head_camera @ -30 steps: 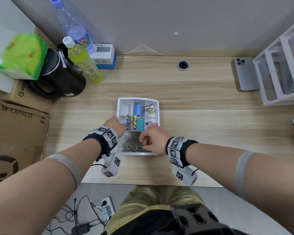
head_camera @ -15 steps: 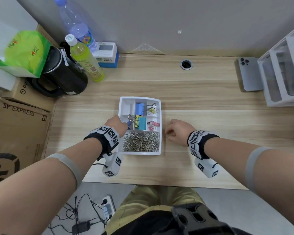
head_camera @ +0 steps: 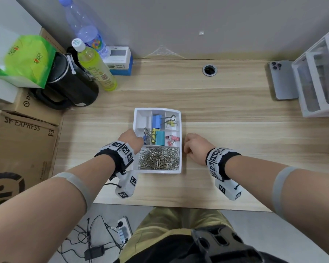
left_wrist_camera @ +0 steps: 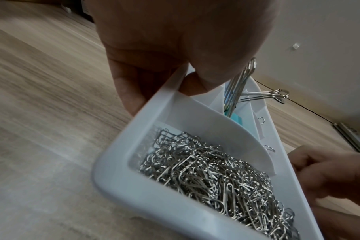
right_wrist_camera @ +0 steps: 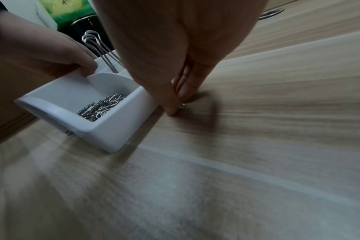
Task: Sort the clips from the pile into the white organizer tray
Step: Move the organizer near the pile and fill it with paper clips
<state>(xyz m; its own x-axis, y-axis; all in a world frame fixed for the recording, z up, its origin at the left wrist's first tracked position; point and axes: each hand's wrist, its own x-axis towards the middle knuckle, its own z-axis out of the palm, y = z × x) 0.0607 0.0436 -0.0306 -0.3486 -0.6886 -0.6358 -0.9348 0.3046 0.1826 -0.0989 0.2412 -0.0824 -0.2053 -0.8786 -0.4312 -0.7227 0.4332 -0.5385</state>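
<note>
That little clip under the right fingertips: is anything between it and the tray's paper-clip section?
Only the tray's own right wall. The clip lies on the desk just outside it, under the right hand's fingertips; the paper-clip section is open on top.

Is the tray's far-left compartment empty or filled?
Empty: in the head view only bare white floor shows in the tray's far-left compartment.

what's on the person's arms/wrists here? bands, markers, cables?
Both forearms are bare, no sleeves. Each wrist has a black strap carrying white blocks printed with black square fiducial markers: left wrist band, right wrist band. A white marker-tagged camera pod hangs under each wrist: left pod, right pod. A thin black cable leaves the left pod. A pale grey band circles each forearm.
</note>
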